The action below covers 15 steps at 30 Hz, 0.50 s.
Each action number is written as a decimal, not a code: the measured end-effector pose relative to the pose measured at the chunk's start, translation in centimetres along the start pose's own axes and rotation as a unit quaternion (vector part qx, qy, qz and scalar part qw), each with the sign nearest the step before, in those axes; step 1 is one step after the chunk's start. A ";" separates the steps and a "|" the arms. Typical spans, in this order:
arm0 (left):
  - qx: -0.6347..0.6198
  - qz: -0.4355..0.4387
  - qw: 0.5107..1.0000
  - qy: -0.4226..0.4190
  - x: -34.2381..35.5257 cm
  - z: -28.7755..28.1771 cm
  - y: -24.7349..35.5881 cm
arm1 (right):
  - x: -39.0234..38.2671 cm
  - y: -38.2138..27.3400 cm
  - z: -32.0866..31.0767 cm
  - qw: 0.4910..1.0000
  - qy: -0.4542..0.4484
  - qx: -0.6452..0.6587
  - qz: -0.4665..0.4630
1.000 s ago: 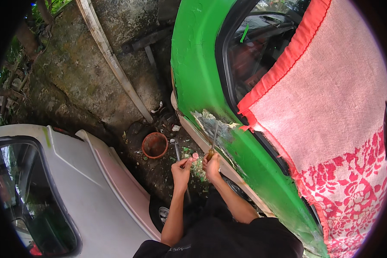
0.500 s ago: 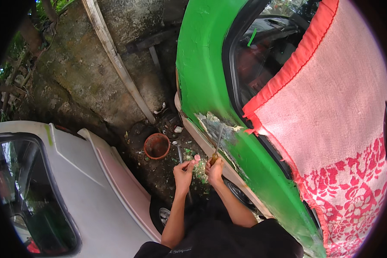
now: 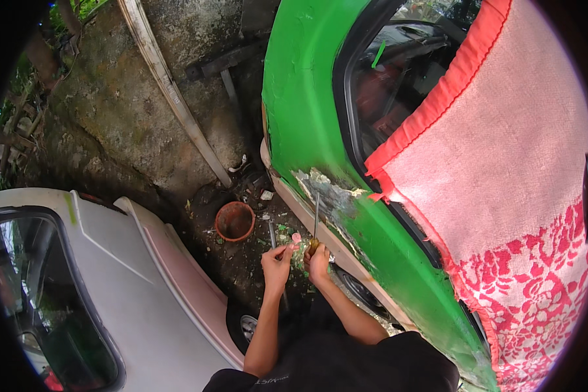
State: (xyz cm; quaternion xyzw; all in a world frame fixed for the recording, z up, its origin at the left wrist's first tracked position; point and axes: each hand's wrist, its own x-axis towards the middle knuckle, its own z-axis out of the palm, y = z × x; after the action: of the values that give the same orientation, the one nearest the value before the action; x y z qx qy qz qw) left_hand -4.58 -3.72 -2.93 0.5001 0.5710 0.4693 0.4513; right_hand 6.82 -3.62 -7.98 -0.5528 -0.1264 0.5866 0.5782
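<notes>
Littered ground (image 3: 242, 264) lies between a pale car (image 3: 134, 274), left, and a green car (image 3: 307, 98), right, as the left hand (image 3: 276, 264) pinches a small pink piece (image 3: 296, 237) and the right hand (image 3: 318, 261), fingers clamped, grips a screwdriver-like tool (image 3: 317, 221) pointing toward a peeling patch (image 3: 336, 201)

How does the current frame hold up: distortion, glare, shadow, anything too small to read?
Head view: fisheye rim blacks out the corners; reflections clutter the grey car's window; the pink towel is bright, while the ground around the clay pot is dim. Also head view: the right hand's screwdriver-like tool reads clearly; the left hand's pinkish piece is too small for detail.
</notes>
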 end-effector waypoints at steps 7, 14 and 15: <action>-0.027 -0.027 0.999 0.015 0.2 -0.3 0.1 | 1.7 -1.6 0.0 0.999 -0.022 0.021 -0.024; -0.021 -0.042 0.999 0.006 0.1 -0.7 -1.0 | 0.3 0.5 -2.0 1.000 0.017 -0.006 0.017; -0.017 -0.041 0.999 0.005 0.4 -0.8 -1.1 | 0.6 -0.5 -1.3 1.000 0.005 0.010 -0.016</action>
State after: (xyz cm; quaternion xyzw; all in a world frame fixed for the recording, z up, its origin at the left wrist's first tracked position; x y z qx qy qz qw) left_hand -5.53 -3.49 -3.88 0.4657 0.5855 0.4626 0.4757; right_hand 8.29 -3.57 -8.34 -0.5479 -0.1259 0.5756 0.5938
